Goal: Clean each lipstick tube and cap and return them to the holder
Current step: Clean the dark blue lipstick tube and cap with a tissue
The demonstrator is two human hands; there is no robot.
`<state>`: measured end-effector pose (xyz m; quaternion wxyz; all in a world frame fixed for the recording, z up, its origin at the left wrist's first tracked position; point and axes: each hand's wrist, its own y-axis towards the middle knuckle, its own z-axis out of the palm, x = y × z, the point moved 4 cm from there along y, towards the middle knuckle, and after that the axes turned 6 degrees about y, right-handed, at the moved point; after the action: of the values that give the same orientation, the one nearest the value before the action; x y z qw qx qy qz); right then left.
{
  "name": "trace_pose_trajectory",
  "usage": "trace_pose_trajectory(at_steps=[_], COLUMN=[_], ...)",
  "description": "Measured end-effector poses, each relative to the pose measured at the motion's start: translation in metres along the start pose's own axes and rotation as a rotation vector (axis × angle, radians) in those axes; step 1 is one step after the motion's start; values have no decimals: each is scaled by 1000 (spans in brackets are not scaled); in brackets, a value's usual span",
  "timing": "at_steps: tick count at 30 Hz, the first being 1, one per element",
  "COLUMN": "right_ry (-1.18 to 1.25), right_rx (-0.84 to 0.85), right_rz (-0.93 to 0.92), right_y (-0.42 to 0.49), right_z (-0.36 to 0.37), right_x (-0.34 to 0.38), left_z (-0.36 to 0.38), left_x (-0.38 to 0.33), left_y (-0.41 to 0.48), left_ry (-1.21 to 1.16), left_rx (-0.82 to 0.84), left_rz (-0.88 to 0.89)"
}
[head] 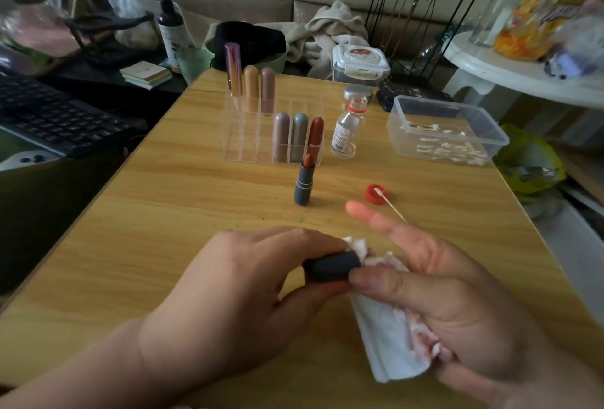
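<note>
From my remote seat, I see the fingers (294,235) of the left hand (245,281) curled round a dark grey lipstick cap (330,266), which they hold sideways just above the wooden table (130,212). The thumb (385,281) of the right hand (457,304) meets the cap's right end and pinches a white tissue (385,336) against the palm. The tissue is stained pink, and its crumpled tip touches that same end of the cap. The right index finger points straight out, away from the cap.

Beyond the hands, the uncapped lipstick tube (303,185) stands upright on the table, just in front of the clear acrylic holder (242,147). I count six capped lipsticks (299,137) in the holder, three in the back row and three in the front. Just to the holder's right stands an open glass bottle (346,127). Its red lid (372,196) lies nearer the hands, with a cotton swab (394,207) resting in it. A plastic tub (402,104) of swabs sits further right, and a keyboard (55,114) lies off the table's left edge.
</note>
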<state>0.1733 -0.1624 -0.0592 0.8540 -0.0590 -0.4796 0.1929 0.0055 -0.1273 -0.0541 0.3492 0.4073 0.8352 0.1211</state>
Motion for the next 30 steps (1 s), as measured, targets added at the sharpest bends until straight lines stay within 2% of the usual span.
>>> trace_pose_trajectory(at_steps=[2,5,8,10,12,13,16,19,21,23,25,28,30], right_ry=[-192,-515,-619,-654,-643,-605,-414,-13,64,-76,-291,-508,-544], right_rx=[-66,-152,-163,-134,-135,-135,-19,50,61,27,-60,-103,-83], right_rz=[-131,-397,-571,-649,-608,-540,-269,-62,-31,-59,-147,-320,-432], right_y=[-5,-14,-19,-19,-14,-12,-6,-6,-8,-3,-3,-9,-13], right_z=[-1,3,9,11,10,9,11,14,15,9,3,5,11], right_x=[7,12,8,4,2,2,0,9,12,7,6,9,7], left_z=[-5,8,23,29,30,28,18,1,0,0,-2,9,16], left_x=[5,16,10,3,0,0,6,4,1,0,4,14,11], left_y=[3,0,-11,-13,-13,-12,-10,-10,-10,-9,-6,-7,-9], left_ry=[-158,-830,-1207,-1323,-1353,-1275,-702,-64,101,71,-138,-736,-1045], left_rx=[50,421,630,613,490,428,275,102,89,64,98,433,529], left_rz=[-233,-664,-892,-959,-957,-922,-716,-239,-92,-85,-272,-625,-756])
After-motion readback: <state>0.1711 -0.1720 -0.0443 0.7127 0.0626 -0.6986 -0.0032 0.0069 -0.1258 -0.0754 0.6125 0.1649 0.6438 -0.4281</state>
